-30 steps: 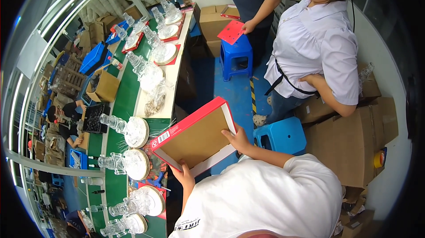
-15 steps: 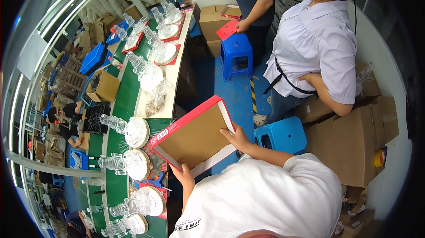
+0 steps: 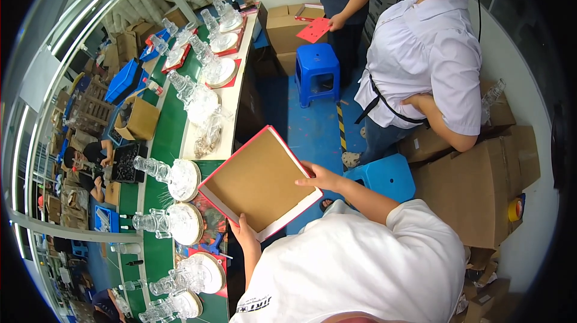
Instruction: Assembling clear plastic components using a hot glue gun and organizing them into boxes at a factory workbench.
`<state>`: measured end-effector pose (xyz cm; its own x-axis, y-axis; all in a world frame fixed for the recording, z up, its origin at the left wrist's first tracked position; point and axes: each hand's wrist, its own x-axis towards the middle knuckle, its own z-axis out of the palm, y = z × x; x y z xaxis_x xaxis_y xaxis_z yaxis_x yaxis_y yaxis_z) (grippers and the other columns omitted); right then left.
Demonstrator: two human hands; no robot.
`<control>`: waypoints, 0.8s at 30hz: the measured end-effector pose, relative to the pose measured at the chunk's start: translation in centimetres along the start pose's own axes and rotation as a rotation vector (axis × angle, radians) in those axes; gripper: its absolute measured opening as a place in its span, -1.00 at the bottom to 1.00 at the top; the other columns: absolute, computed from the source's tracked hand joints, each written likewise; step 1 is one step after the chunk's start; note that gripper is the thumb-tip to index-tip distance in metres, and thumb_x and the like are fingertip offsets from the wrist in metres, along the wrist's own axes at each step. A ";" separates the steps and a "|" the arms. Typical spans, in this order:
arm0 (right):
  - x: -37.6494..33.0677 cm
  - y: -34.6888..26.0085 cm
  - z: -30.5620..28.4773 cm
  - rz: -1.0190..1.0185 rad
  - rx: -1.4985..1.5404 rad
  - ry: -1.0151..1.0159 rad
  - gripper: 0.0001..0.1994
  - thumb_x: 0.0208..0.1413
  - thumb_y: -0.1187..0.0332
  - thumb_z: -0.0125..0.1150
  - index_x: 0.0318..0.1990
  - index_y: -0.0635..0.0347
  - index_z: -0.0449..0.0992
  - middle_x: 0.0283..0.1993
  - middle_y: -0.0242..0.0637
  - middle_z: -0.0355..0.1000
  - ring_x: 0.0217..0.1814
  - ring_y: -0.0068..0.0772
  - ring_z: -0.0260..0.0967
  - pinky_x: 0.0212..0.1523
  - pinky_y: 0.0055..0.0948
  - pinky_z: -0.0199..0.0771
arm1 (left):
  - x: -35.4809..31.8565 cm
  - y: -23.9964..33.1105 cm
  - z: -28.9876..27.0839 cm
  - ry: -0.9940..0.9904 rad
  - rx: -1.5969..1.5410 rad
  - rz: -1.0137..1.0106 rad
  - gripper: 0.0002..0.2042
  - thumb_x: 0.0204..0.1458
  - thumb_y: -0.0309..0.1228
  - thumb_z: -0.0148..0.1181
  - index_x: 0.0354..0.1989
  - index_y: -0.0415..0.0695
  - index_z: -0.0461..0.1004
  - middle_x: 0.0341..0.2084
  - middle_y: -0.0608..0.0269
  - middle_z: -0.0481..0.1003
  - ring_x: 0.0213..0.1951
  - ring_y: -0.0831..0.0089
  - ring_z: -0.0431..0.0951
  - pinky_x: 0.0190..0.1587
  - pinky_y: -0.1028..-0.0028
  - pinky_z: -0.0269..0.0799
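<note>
A shallow red cardboard box lid (image 3: 255, 178) with a brown inside and white inner walls is held up between my hands, its hollow side facing me. My left hand (image 3: 244, 236) grips its lower edge, thumb over the rim. My right hand (image 3: 318, 177) grips the right edge, thumb inside and the other fingers hidden behind. To the left, clear glass vessels on round white bases stand on the bench (image 3: 159, 203); the closest to the lid is a glass piece (image 3: 184, 180). A blue glue gun (image 3: 211, 247) lies by the bench's near edge.
Two people stand ahead; one holds a red card (image 3: 314, 30) and a phone. Blue stools (image 3: 317, 76) stand on the floor, one close to my right arm (image 3: 375, 206). Large cardboard boxes (image 3: 463, 190) fill the right side. A black crate (image 3: 127, 162) sits across the bench.
The lid has tilted so its inside faces me more fully, and its top corner has moved left. Both hands keep hold of it. The person ahead has lowered the red card slightly.
</note>
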<state>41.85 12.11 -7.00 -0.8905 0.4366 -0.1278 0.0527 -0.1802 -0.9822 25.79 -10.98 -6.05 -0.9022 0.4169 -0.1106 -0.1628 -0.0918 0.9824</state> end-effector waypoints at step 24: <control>0.8 -4.6 -6.7 -0.161 0.619 0.380 -0.53 0.09 0.29 0.15 0.15 0.16 0.25 0.09 -0.30 0.31 0.14 -0.46 0.26 0.04 -0.34 0.35 | 0.5 -0.5 0.3 -0.064 0.128 0.130 -0.47 0.12 -0.54 -0.11 0.27 -0.14 -0.09 0.19 -0.05 0.07 0.16 0.21 0.23 0.14 0.37 0.15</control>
<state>43.94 19.24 -3.49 -0.6423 0.7540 -0.1375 -0.4297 -0.5028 -0.7500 25.51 -10.41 -6.57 -0.8844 0.4662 0.0240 0.0091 -0.0342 0.9994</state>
